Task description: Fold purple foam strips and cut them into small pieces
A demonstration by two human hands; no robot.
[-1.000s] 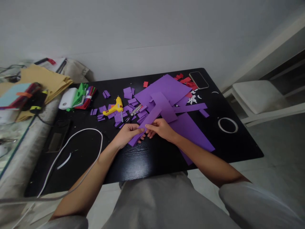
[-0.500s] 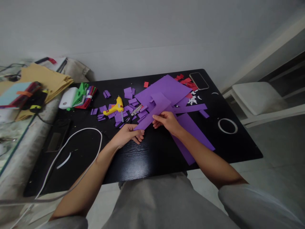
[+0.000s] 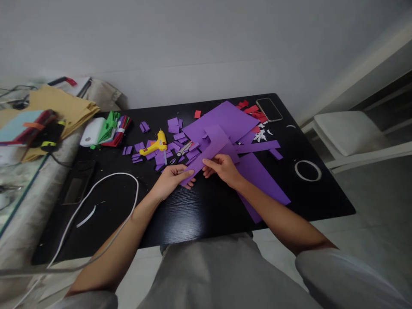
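Note:
Between my two hands runs a long purple paper strip [image 3: 207, 155], slanting up to the right over other purple paper. My left hand [image 3: 172, 178] pinches its lower end between thumb and fingers. Higher along the strip's right edge, my right hand [image 3: 223, 168] grips it with the thumb on top. Behind lies a large purple sheet [image 3: 225, 116], and another purple sheet [image 3: 262, 178] is partly under my right forearm. Scissors [image 3: 182, 151] rest among small cut purple pieces [image 3: 174, 124], near a yellow glue gun [image 3: 156, 144].
Red scraps [image 3: 257, 113], white scraps [image 3: 260, 134] and a phone [image 3: 269, 109] lie at the back right. A white ring [image 3: 307, 170] sits on the right of the black table [image 3: 325, 197]. A white cable [image 3: 137, 193] loops over my left forearm. Rolled coloured bundles [image 3: 114, 128] are at the left.
My right hand has shifted up and right along the strip, away from my left hand. The strip's lower end has risen slightly with my left hand.

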